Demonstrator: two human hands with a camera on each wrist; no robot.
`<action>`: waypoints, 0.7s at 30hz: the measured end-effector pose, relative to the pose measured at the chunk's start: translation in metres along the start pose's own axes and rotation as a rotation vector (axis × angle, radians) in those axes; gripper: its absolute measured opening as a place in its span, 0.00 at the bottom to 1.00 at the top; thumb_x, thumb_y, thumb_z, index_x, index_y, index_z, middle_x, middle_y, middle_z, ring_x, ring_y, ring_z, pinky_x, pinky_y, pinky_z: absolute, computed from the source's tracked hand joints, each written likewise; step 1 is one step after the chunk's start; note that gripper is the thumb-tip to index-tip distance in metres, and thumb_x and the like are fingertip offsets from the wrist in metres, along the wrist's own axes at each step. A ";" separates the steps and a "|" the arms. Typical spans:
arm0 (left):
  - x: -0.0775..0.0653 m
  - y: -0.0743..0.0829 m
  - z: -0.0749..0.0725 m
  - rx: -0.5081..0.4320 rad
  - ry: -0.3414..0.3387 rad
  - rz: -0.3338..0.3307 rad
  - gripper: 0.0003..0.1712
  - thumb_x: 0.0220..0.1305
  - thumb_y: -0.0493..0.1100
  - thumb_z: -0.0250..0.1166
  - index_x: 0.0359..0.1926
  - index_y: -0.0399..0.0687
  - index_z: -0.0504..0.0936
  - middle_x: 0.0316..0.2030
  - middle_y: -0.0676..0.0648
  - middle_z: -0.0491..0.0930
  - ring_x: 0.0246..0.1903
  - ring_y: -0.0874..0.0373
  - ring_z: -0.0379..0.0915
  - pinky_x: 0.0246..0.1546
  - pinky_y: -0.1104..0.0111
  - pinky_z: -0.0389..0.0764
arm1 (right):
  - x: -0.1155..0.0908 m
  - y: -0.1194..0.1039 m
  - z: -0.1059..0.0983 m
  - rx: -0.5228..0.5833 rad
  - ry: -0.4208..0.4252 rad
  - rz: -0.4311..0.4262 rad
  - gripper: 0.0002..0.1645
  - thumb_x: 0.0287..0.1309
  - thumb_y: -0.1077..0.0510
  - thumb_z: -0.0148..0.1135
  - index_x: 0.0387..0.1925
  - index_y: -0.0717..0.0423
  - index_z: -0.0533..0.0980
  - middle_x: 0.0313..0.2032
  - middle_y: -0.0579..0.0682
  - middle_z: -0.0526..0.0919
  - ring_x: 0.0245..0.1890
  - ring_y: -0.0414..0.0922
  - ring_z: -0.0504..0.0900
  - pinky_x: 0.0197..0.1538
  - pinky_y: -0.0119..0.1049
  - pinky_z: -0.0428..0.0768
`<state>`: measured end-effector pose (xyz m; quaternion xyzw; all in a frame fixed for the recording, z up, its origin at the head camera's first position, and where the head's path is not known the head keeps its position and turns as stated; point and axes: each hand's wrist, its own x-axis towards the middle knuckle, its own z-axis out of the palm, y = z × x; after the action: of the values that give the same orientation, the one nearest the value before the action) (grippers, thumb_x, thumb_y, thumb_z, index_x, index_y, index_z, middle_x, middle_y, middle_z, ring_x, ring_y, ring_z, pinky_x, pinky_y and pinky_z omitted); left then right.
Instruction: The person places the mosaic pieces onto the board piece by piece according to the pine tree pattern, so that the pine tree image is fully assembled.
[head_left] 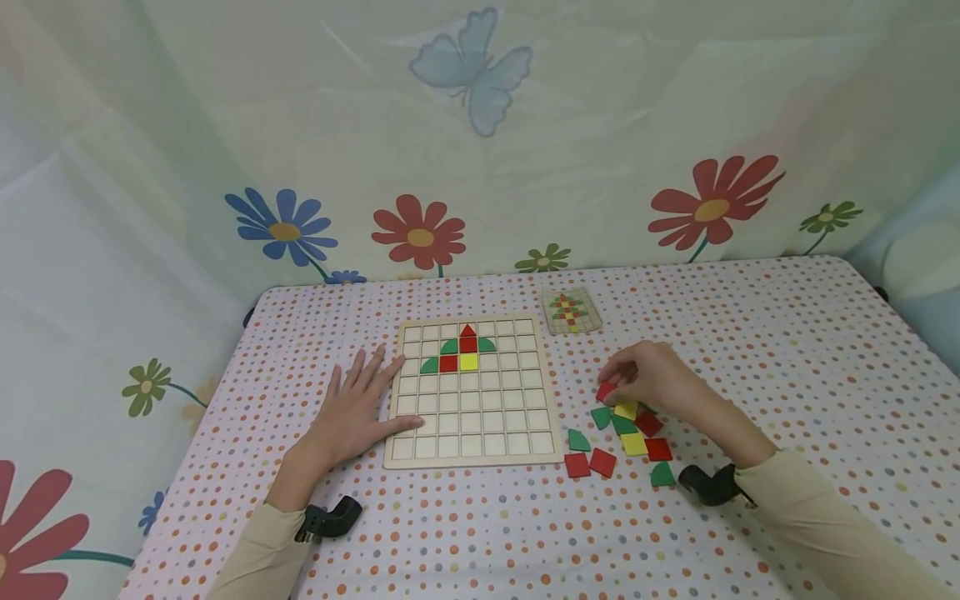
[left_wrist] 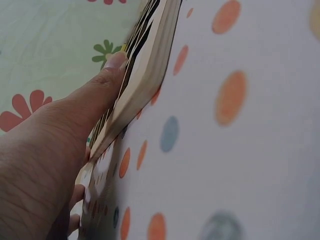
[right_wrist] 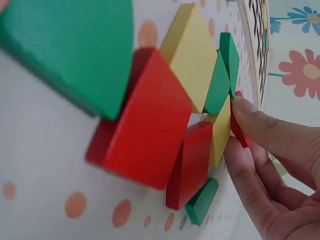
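A pale wooden board (head_left: 471,422) with a square grid lies on the table. In its upper rows sit a red triangle (head_left: 468,331), red squares (head_left: 448,363), green quarter-round tiles (head_left: 487,344) and a yellow square (head_left: 468,362). My left hand (head_left: 356,412) rests at the board's left edge, fingers spread; its thumb (left_wrist: 107,75) lies over the rim in the left wrist view. To the right of the board, my right hand (head_left: 660,383) pinches a red tile (right_wrist: 239,127) between thumb and fingers, just above the loose pile. Part of that tile is hidden by the fingers.
Loose tiles lie right of the board: yellow squares (head_left: 633,444), red squares (head_left: 658,450) and green quarter-rounds (head_left: 662,475), some overlapping. A small pattern card (head_left: 592,322) with a tree-like picture lies behind them. A flowered curtain (head_left: 600,125) hangs behind the dotted tablecloth (head_left: 480,533).
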<state>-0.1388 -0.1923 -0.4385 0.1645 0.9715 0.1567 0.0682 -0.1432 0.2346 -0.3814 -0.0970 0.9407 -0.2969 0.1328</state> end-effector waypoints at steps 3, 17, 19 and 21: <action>0.000 0.000 0.000 0.005 0.005 0.000 0.61 0.62 0.77 0.64 0.85 0.55 0.52 0.84 0.40 0.42 0.82 0.37 0.30 0.77 0.35 0.31 | -0.001 -0.001 0.002 0.001 0.031 -0.047 0.11 0.50 0.67 0.81 0.35 0.61 0.86 0.28 0.47 0.83 0.30 0.45 0.76 0.34 0.37 0.78; -0.001 -0.002 0.001 0.008 0.021 0.004 0.59 0.62 0.75 0.65 0.84 0.54 0.55 0.83 0.40 0.44 0.82 0.36 0.32 0.76 0.33 0.34 | 0.032 -0.038 0.018 0.088 0.182 -0.323 0.09 0.51 0.73 0.78 0.32 0.60 0.88 0.32 0.49 0.87 0.33 0.45 0.83 0.40 0.38 0.85; 0.000 -0.002 0.002 0.000 0.020 0.006 0.59 0.62 0.76 0.65 0.84 0.54 0.54 0.83 0.40 0.44 0.82 0.37 0.32 0.76 0.33 0.34 | 0.041 -0.047 0.021 0.111 0.167 -0.341 0.08 0.53 0.73 0.77 0.34 0.61 0.88 0.33 0.50 0.88 0.35 0.46 0.84 0.41 0.39 0.86; 0.000 -0.002 0.003 -0.004 0.014 0.005 0.60 0.62 0.76 0.64 0.84 0.55 0.54 0.84 0.40 0.43 0.82 0.37 0.31 0.76 0.33 0.33 | 0.051 -0.057 0.025 0.136 0.137 -0.339 0.07 0.55 0.72 0.76 0.35 0.62 0.89 0.35 0.52 0.89 0.36 0.47 0.85 0.41 0.39 0.86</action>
<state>-0.1392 -0.1929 -0.4415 0.1658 0.9712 0.1600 0.0613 -0.1774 0.1623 -0.3782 -0.2245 0.8954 -0.3838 0.0229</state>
